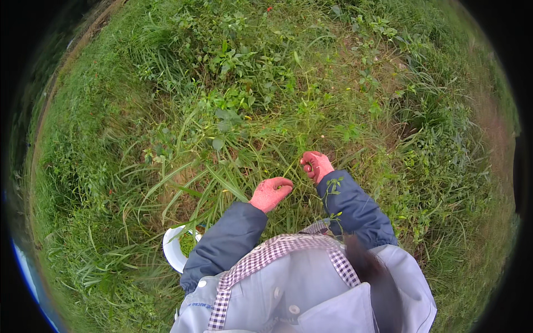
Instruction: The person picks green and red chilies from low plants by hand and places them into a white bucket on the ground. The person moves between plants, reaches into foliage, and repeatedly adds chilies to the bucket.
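Note:
My left hand point(271, 194), in a pinkish-red work glove, is low over the weeds with its thumb and fingers curved towards each other. A small greenish spot shows between them, too small to name. To its right and slightly farther out, my right hand point(317, 166) wears a matching glove, its fingers curled in beside thin green stems point(293, 163). Whether it grips a stem is hidden. Near my right forearm a leafy sprig point(333, 185) overlaps the dark blue sleeve point(354, 208).
Beside my left forearm stands a white bucket point(172, 249), partly hidden by the sleeve, with small green things inside. Long grass blades point(227, 183) lean near my left hand. Leafy plants point(237, 62) grow thickly ahead, with a red spot point(269, 8) at the far edge.

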Demonstrator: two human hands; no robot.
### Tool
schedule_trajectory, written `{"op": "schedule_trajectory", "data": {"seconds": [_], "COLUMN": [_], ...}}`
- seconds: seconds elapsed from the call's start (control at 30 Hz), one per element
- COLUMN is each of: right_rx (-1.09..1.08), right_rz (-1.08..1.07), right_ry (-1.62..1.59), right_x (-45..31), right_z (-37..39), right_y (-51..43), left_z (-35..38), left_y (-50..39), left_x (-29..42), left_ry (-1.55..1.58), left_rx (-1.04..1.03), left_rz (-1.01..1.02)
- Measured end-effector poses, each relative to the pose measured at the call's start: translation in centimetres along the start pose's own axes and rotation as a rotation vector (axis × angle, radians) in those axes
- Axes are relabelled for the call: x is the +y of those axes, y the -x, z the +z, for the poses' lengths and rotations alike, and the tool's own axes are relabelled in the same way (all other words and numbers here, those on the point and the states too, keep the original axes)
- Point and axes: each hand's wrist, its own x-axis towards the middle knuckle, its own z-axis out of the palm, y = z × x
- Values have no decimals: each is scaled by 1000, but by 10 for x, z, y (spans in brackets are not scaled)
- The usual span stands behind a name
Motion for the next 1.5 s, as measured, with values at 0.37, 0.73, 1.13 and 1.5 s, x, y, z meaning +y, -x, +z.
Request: {"op": "schedule_trajectory", "data": {"seconds": [0.37, 0.73, 1.13, 1.5], "right_rx": [-263, 107, -24, -36], "right_rz": [-94, 87, -396, -713], "right_ry": [450, 843, 789, 871], "right_x": [65, 50, 44, 53], "right_z": [-26, -55, -10, -14], "right_y": [10, 35, 82, 83], "left_z": [20, 26, 42, 44], "left_y": [-39, 1, 2, -16], "left_x": [70, -17, -14, -15], "left_ry": [-346, -453, -677, -929], "left_rx": [43, -183, 130, 148], "left_rz": [399, 472, 575, 421]}}
